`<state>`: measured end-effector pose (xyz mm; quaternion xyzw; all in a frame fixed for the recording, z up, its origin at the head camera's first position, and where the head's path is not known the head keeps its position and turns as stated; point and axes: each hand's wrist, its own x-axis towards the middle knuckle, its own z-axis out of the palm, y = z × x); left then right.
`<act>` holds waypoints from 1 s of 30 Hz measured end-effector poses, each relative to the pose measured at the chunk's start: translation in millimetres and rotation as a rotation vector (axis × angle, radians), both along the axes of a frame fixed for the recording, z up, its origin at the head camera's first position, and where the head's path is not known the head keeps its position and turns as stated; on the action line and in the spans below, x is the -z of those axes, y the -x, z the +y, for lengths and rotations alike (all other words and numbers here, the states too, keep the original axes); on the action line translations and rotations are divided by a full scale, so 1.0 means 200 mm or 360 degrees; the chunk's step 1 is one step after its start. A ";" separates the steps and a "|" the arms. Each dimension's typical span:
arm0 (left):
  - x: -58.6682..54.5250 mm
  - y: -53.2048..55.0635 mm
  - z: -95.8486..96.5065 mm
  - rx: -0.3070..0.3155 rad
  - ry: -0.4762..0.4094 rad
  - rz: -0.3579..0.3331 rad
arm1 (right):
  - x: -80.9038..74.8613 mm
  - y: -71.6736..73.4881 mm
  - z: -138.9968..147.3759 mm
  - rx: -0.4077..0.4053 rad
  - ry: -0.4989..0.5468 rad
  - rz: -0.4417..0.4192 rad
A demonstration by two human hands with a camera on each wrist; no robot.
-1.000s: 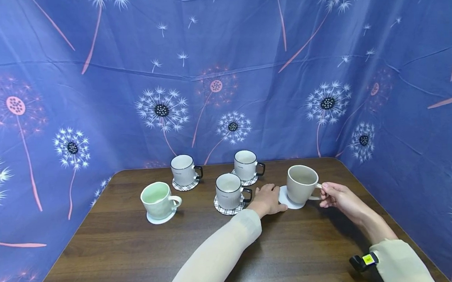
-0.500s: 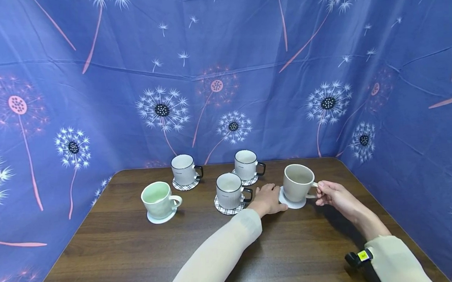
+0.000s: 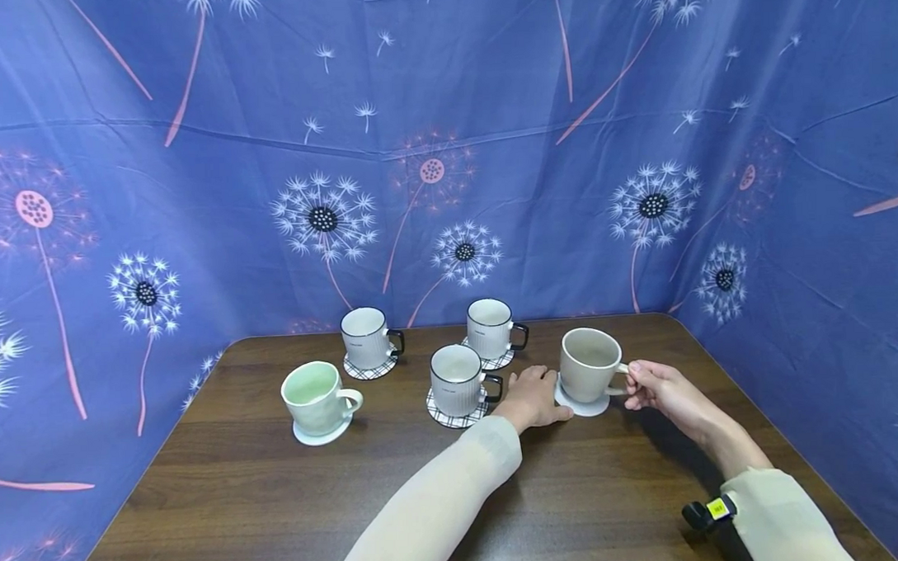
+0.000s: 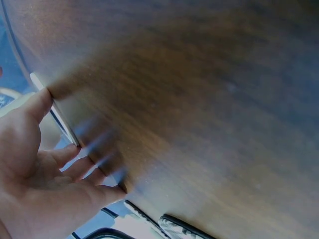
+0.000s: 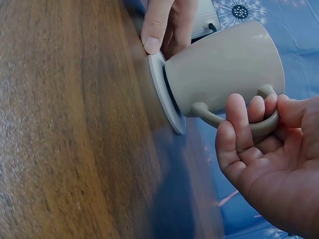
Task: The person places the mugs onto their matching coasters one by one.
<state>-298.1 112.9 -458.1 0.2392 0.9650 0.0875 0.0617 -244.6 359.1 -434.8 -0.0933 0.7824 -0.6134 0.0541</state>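
My right hand (image 3: 664, 393) grips the handle of a beige mug (image 3: 588, 376), with its fingers curled through and round it in the right wrist view. The mug stands upright over a round white coaster (image 3: 583, 409) on the right of the table; a dark line shows between its base and the coaster (image 5: 163, 94). My left hand (image 3: 531, 397) lies on the table with fingers spread, just left of the coaster. Its thumb (image 5: 152, 44) touches the coaster's edge. In the left wrist view, thumb and index fingertip of the left hand (image 4: 40, 164) meet that same edge.
Close left of my left hand stands a ribbed white mug (image 3: 454, 388) on a checked coaster, its black handle towards me. Behind are another white mug (image 3: 488, 333) and a third (image 3: 364, 343). A green mug (image 3: 315, 405) sits farther left. Blue curtain (image 3: 444, 148) surrounds the wooden table (image 3: 278, 501).
My right hand has carried the beige mug a little to the left, more squarely over the white coaster. The left hand has stayed in place at the coaster's edge.
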 end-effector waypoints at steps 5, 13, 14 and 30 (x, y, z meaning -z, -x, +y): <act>-0.04 -0.03 -0.02 0.0010 -0.0018 0.0020 | 0.00 0.00 0.00 0.0008 -0.0019 0.0006; -0.04 -0.05 -0.03 0.0013 -0.0023 0.0029 | 0.00 0.00 0.00 0.0009 -0.0011 -0.0016; -0.04 -0.05 -0.03 0.0013 -0.0027 0.0028 | 0.01 0.00 0.01 0.0007 -0.0010 -0.0024; -0.03 -0.03 -0.02 0.0007 -0.0028 0.0006 | 0.01 0.00 0.01 -0.0012 -0.0130 -0.0006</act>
